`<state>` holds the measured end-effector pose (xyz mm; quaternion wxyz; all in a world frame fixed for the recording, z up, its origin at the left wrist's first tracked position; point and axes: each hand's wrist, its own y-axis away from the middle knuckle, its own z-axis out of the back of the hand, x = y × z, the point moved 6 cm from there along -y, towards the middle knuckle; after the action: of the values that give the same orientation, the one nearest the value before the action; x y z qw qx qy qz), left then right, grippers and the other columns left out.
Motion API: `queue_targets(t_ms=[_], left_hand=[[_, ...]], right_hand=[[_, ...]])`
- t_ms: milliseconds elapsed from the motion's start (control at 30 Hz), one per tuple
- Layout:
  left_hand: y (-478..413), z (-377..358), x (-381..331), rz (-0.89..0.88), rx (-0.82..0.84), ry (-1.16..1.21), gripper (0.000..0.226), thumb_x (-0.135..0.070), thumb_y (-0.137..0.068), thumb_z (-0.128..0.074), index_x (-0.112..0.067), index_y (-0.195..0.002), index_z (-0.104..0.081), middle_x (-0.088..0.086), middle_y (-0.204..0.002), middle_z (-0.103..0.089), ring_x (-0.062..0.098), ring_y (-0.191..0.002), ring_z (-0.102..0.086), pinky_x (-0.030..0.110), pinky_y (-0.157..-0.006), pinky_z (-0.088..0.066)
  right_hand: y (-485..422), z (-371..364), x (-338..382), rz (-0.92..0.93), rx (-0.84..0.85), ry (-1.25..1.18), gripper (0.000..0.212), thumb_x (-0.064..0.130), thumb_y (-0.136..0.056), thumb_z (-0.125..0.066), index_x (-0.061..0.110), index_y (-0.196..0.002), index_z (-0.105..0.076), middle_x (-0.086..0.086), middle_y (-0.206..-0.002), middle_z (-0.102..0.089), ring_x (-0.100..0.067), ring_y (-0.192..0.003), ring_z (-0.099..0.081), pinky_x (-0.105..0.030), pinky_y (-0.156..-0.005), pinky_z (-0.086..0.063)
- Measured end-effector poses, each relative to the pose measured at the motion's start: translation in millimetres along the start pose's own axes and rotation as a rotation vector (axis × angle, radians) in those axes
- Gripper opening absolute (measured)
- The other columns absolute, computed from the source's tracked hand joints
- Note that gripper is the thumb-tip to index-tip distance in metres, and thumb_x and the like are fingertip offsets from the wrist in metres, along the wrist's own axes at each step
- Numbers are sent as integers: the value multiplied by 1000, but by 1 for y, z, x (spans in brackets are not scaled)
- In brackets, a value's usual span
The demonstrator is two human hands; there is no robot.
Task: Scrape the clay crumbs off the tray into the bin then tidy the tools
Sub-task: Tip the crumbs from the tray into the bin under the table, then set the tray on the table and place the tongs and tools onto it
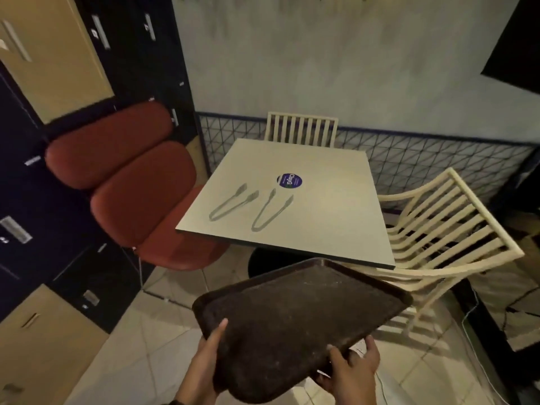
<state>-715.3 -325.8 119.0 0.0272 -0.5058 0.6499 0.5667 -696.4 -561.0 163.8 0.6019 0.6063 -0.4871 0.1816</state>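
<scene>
A dark brown tray (301, 314) with faint pale specks is held level above the floor, in front of the table's near edge. My left hand (201, 361) grips its near left edge, thumb on the rim. My right hand (350, 372) grips its near right corner, thumb on top. Two metal tongs lie on the white table (330, 206): one pair (232, 203) at the left, the other (270, 210) beside it, both with tips pointing away from me. No bin is in view.
A round blue sticker (289, 181) sits mid-table. A red padded chair (131, 182) stands left of the table, a cream slatted chair (444, 229) at the right, another (301, 130) behind. Dark lockers (35, 200) line the left wall. White cables (467, 317) trail on the tiled floor.
</scene>
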Motion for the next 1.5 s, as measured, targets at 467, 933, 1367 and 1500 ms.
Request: queue_targets(t_ms=[467, 933, 1367, 1500], left_hand=[[-78, 2, -91, -104, 27, -104, 24, -12, -99, -36, -24, -117, -45, 14, -84, -57, 26, -69, -54, 33, -65, -44], [-183, -101, -40, 248, 157, -13, 40, -3, -99, -27, -9, -138, -37, 22, -131, -47, 34, -83, -54, 44, -38, -52], [-267, -283, 49, 378, -53, 57, 24, -2, -99, -29, 1, -98, -53, 19, -93, -61, 31, -74, -64, 40, -59, -57], [-272, -304, 52, 498, 60, -367, 21, -16, -101, -32, -6, -101, -51, 15, -95, -59, 32, -94, -62, 35, -70, -49]], right_hand=[[-79, -87, 2, 183, -184, 130, 78, -3, -91, -48, 39, -144, -11, -13, -146, -40, -36, -126, -46, -63, -101, -37], [-202, -47, 31, 52, -239, 122, 45, 23, -97, -45, 23, -140, -30, -11, -105, -66, -32, -100, -64, -46, -82, -53], [-336, 48, 89, -47, 6, 743, 60, 23, -87, -62, 21, -138, -30, -4, -119, -53, -20, -99, -60, -13, -71, -48], [-356, 55, 118, 162, 81, 955, 83, 31, -77, -74, 28, -142, -22, 10, -135, -36, -4, -120, -40, -17, -99, -34]])
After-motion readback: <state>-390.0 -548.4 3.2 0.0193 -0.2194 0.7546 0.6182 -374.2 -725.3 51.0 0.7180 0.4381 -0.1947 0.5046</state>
